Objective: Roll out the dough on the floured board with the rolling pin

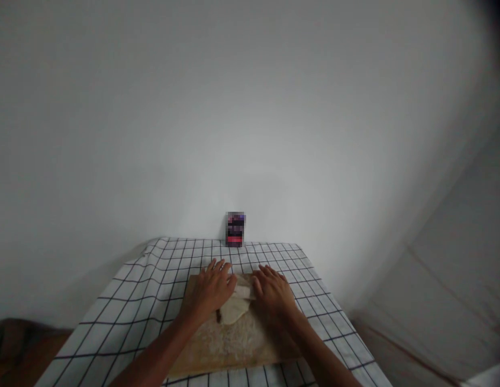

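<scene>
My left hand (pixel 216 284) lies over the left end of a pale rolling pin (pixel 244 292), palm down, with its fingers stretched forward and apart. Over the other end, my right hand (pixel 272 288) rests the same way, fingers extended. Only the middle of the pin shows between the hands; its ends are hidden under them. A flat, pale piece of dough (pixel 234 312) lies beneath the pin and reaches toward me. Under it is a wooden board (pixel 233 349) streaked with flour. A small dark brown mark or object sits by the dough's left edge.
A black-and-white checked cloth (pixel 129 306) covers the table. At its far edge, a blurred-out dark upright rectangle (pixel 235 230) leans against the white wall (pixel 250 134). Brown items (pixel 24 344) show low on the left, beyond the table.
</scene>
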Motion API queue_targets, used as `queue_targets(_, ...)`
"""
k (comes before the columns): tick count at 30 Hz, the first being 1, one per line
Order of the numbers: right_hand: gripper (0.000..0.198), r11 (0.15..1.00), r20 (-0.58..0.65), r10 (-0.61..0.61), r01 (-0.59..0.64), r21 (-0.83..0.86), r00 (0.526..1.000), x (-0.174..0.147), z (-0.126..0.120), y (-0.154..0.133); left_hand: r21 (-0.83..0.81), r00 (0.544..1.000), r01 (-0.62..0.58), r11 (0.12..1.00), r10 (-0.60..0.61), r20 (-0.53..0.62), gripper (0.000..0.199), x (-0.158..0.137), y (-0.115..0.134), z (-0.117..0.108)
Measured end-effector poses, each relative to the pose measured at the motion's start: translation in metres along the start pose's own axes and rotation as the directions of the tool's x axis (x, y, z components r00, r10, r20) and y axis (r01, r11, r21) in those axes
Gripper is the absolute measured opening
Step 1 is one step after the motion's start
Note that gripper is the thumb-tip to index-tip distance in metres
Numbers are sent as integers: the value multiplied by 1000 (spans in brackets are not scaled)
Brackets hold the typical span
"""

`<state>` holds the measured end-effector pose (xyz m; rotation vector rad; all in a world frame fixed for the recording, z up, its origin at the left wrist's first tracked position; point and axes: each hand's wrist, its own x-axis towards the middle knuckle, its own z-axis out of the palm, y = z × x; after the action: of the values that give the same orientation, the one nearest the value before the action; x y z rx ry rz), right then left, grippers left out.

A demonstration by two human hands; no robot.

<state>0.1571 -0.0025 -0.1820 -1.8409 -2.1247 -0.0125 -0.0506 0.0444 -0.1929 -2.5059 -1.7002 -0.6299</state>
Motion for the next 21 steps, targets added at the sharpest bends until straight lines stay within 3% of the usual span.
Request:
queue_targets(8, 41, 999, 121, 16, -20, 33, 992, 47, 1, 15, 10, 975, 143, 990, -143, 168, 41, 36, 5, -13)
queue_targets(15, 45, 998, 51, -62, 62, -9, 997, 29, -1, 10, 35, 983, 143, 989, -146, 115, 40, 19, 9, -17)
queue_targets(21, 41, 998, -9, -51, 51, -33, 999, 7, -5, -1, 34, 988, 94, 995, -98, 118, 42, -6, 21, -35)
